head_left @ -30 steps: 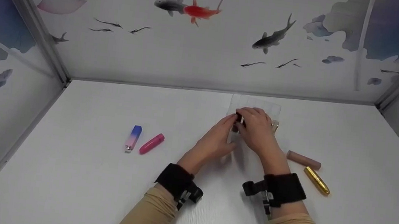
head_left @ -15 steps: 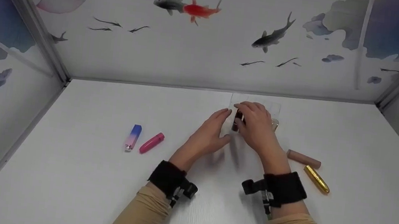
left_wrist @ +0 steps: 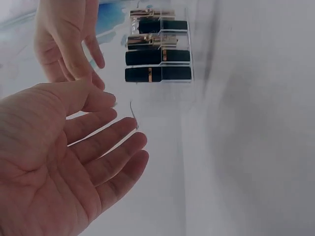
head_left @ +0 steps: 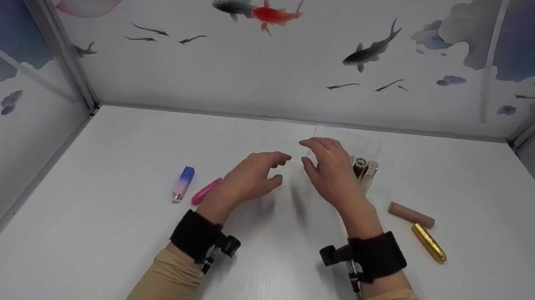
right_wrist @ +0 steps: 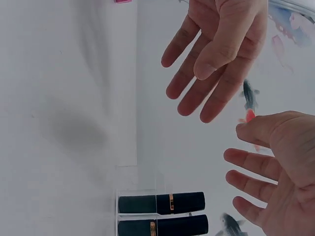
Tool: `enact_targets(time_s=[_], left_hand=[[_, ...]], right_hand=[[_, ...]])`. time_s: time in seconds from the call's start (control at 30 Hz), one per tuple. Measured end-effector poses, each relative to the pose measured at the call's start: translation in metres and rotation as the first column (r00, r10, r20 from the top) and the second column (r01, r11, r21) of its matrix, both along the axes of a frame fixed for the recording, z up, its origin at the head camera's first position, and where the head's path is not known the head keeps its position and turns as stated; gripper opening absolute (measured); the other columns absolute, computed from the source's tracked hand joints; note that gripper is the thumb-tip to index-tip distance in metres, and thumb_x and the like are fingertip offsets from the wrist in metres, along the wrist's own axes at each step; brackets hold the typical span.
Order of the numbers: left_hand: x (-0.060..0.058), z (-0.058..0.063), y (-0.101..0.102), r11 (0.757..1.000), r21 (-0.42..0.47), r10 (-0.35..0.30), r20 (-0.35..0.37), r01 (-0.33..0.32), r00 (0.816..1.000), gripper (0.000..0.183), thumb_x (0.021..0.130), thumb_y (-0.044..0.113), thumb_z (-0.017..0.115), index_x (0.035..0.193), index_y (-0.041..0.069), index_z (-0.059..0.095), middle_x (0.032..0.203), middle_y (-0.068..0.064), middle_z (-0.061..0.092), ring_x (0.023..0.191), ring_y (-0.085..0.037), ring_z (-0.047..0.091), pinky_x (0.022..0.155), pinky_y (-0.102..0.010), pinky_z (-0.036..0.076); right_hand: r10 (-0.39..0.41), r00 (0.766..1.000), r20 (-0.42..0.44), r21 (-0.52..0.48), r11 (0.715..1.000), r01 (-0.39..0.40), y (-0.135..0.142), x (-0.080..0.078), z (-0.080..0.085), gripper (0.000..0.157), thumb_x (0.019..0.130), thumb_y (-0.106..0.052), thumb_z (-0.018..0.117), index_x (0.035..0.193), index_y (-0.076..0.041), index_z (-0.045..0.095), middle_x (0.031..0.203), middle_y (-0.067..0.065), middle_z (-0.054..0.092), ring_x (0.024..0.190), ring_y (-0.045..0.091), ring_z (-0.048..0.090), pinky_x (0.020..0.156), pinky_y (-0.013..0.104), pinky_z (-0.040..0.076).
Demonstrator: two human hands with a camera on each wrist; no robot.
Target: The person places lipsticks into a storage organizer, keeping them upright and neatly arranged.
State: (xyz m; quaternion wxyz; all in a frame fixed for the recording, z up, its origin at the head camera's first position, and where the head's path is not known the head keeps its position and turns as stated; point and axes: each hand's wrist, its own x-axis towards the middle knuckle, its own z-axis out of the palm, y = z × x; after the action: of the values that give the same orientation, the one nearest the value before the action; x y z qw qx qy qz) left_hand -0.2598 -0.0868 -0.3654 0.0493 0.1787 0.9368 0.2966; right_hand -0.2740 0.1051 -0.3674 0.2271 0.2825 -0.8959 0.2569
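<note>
A clear lipstick organizer stands near the back of the white table with several lipsticks in its slots. In the left wrist view I see a black lipstick with a gold band, another black one beside it, and a gold lipstick. My right hand hovers just in front of the organizer, fingers loosely bent, holding nothing and covering part of it. To its left, my left hand is in the air with relaxed, separated fingers and nothing in it. The hands do not touch.
On the left lie a blue-to-pink tube and a pink tube, partly behind the left forearm. A brown tube and a gold tube lie on the right. A fish-printed panel rises behind the table.
My left hand has moved left, away from the organizer. The right hand has let go of the black lipstick, now in the organizer, and shifted slightly left, uncovering other lipsticks.
</note>
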Motion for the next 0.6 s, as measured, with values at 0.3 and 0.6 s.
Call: enact_targets(time_s=[0.3,0.6], left_hand=[[0.008,0.021,-0.050,0.994,-0.065,0.090,0.019,-0.089,0.996,0.043,0.098,0.016,0.060,0.141,0.013,0.055,0.133,-0.012,0.066,0.125,-0.027,0.061,0.105,-0.044,0.051],[0.016,0.034,-0.083,0.959,-0.205,0.222,0.115,-0.195,0.968,0.044,0.094,0.018,0.067,0.135,0.008,0.058,0.131,-0.015,0.065,0.120,-0.031,0.062,0.104,-0.048,0.050]], right_hand=[[0.030,0.982,0.188,0.049,0.998,-0.039,-0.022,0.011,0.002,0.033,0.099,-0.012,0.060,0.131,-0.007,0.062,0.130,0.013,0.066,0.126,0.032,0.058,0.105,0.047,0.050],[0.129,0.929,0.346,0.115,0.977,-0.179,-0.048,0.015,-0.008,0.040,0.098,-0.016,0.063,0.136,-0.005,0.058,0.135,0.013,0.064,0.130,0.030,0.057,0.110,0.046,0.047]])
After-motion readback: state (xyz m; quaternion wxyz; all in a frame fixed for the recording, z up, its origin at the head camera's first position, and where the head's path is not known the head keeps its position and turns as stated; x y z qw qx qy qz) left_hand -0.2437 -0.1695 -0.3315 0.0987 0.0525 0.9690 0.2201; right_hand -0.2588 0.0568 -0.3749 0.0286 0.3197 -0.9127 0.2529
